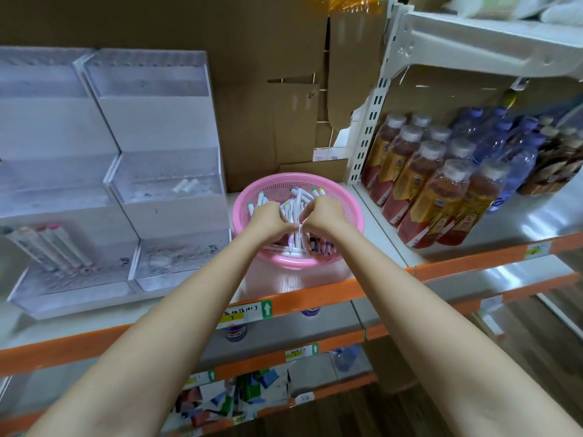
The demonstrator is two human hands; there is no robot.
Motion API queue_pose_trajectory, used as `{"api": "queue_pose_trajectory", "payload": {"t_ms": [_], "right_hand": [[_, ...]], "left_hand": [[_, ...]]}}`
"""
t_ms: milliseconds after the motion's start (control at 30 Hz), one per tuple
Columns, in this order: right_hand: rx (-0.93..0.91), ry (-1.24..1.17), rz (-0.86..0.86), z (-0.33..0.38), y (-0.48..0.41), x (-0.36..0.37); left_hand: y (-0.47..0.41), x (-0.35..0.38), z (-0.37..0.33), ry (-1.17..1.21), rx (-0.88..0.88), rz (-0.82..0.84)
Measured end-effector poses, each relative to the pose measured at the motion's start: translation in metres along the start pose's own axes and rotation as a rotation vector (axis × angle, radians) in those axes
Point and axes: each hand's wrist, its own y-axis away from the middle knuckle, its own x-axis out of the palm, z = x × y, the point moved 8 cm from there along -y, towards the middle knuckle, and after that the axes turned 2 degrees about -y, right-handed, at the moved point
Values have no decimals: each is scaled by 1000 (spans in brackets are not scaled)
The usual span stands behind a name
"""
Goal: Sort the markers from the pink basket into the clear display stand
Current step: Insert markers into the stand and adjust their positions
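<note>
Pink basket: round, perforated plastic, set on the shelf close to its orange front edge. It stands between the clear display stand towards the left end and the slotted metal upright on the right. It holds a loose heap of white-barrelled markers with coloured caps.

Left hand and right hand are both inside the basket. Their fingers are curled, meeting on and pinching markers near the heap's centre.

The stand is stepped acrylic, scuffed. A few markers lean in its lower left tier.

Cardboard lines the rear. Capped drink bottles crowd the adjoining shelf bay.
</note>
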Motion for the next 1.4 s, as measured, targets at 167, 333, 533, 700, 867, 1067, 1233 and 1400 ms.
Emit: {"api": "queue_pose_trajectory", "payload": {"t_ms": [167, 333, 533, 700, 867, 1067, 1233, 1400], "right_hand": [[78, -64, 91, -7, 0, 3], [87, -41, 108, -7, 2, 4], [102, -130, 70, -13, 3, -1], [60, -245, 76, -7, 9, -3], [-135, -351, 7, 17, 27, -18], [-332, -458, -131, 56, 63, -33], [-417, -469, -180, 91, 81, -21], [-444, -518, -142, 131, 95, 10]], "left_hand": [[1, -2, 5, 55, -44, 44], [0, -2, 9, 148, -108, 69], [0, -9, 11, 314, -120, 56], [7, -18, 9, 471, -114, -20], [19, -38, 5, 594, 8, -191], [53, -79, -5, 490, 269, -396], [87, -107, 6, 305, 383, -476], [122, -134, 47, 222, 341, -475]]}}
